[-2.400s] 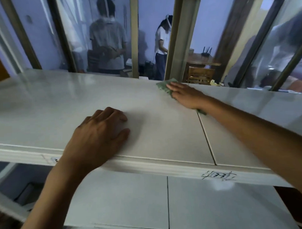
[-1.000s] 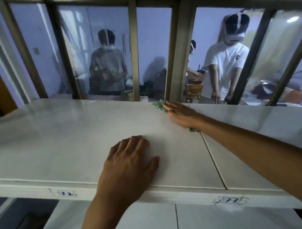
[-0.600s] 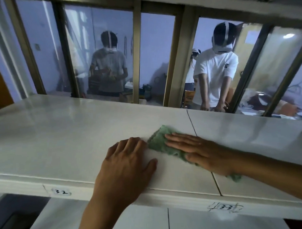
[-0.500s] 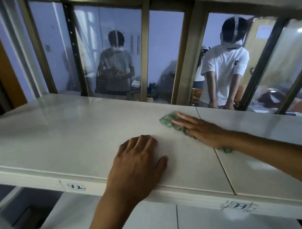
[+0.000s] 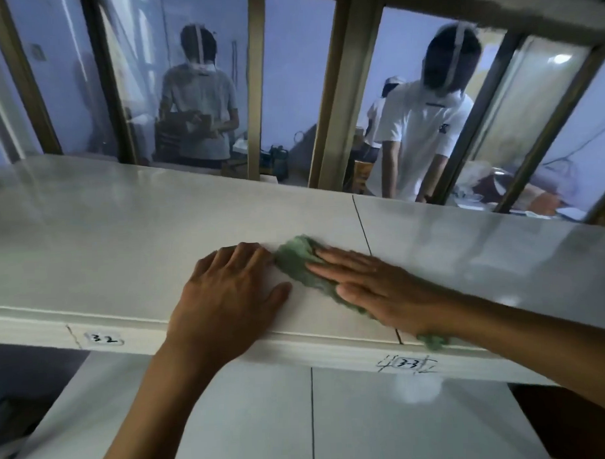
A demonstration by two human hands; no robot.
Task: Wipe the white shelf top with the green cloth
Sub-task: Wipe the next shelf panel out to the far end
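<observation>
The white shelf top (image 5: 123, 235) spans the view, with a seam running front to back right of centre. My right hand (image 5: 375, 288) lies flat, palm down, pressing the green cloth (image 5: 295, 260) onto the shelf near its front edge, across the seam. A bit of cloth (image 5: 433, 341) pokes out under my wrist at the edge. My left hand (image 5: 228, 300) rests flat on the shelf just left of the cloth, fingers slightly spread, thumb almost touching it.
Labels "32" (image 5: 104, 338) and "33" (image 5: 407, 364) sit on the shelf's front lip. A lower white shelf (image 5: 249, 420) lies beneath. Behind the top runs a glass partition with metal posts (image 5: 341, 90); people (image 5: 424, 122) stand beyond it.
My right hand has pulled the cloth from the back of the shelf toward the front edge, close beside my left hand. The left hand has stayed flat in place.
</observation>
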